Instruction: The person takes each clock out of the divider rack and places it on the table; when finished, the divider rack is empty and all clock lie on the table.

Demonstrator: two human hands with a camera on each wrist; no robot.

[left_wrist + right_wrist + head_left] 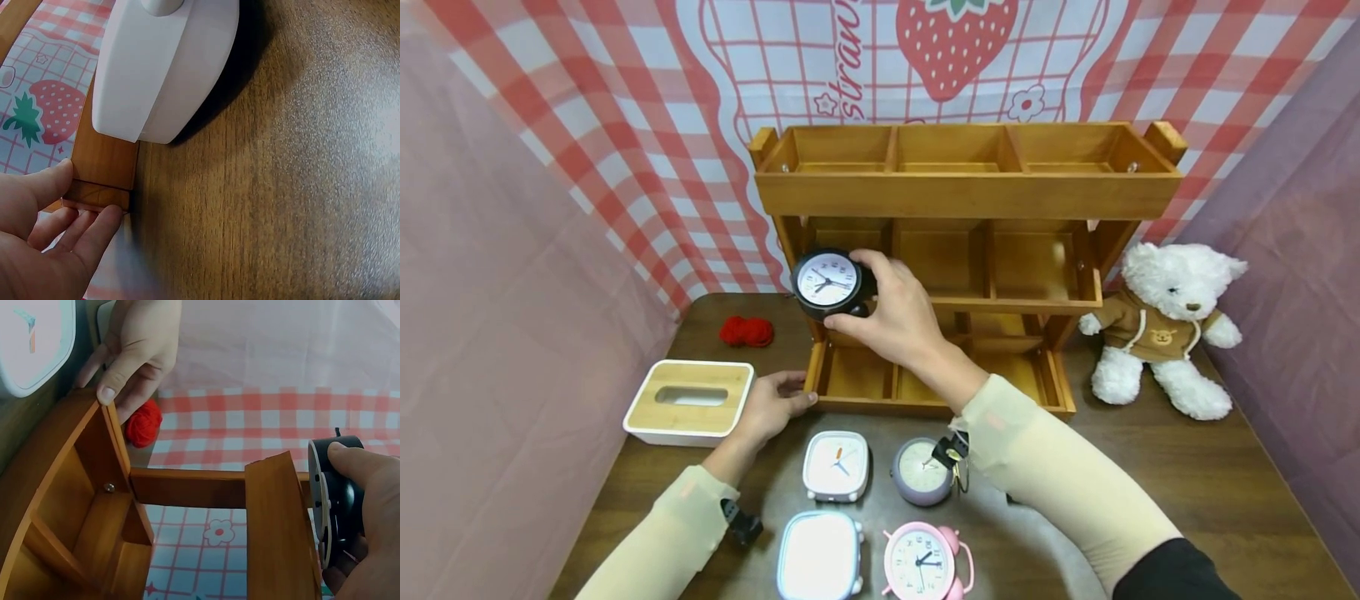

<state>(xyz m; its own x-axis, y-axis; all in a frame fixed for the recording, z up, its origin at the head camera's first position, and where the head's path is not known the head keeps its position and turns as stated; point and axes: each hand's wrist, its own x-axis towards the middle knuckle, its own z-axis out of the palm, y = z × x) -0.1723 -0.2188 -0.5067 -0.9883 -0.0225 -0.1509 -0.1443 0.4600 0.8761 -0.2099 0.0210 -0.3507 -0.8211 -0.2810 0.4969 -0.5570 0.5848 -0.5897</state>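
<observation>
My right hand [898,312] grips a black round alarm clock [826,282] with a white dial, thumb below and fingers above. The clock is held up in front of the left end of the wooden shelf's [970,197] middle tier, dial towards the head camera. In the right wrist view the black clock [335,494] shows edge-on beside a wooden upright. My left hand [772,407] pinches the front left corner of the shelf's bottom tier; in the left wrist view its thumb and fingers lie on either side of the wooden corner [97,195].
On the table before the shelf stand a white square clock [836,467], a grey-purple round clock [917,479], a blue-rimmed clock [820,557] and a pink alarm clock [919,562]. Left are a tissue box [647,408] and red yarn [747,332]; a white teddy bear [1165,333] sits right.
</observation>
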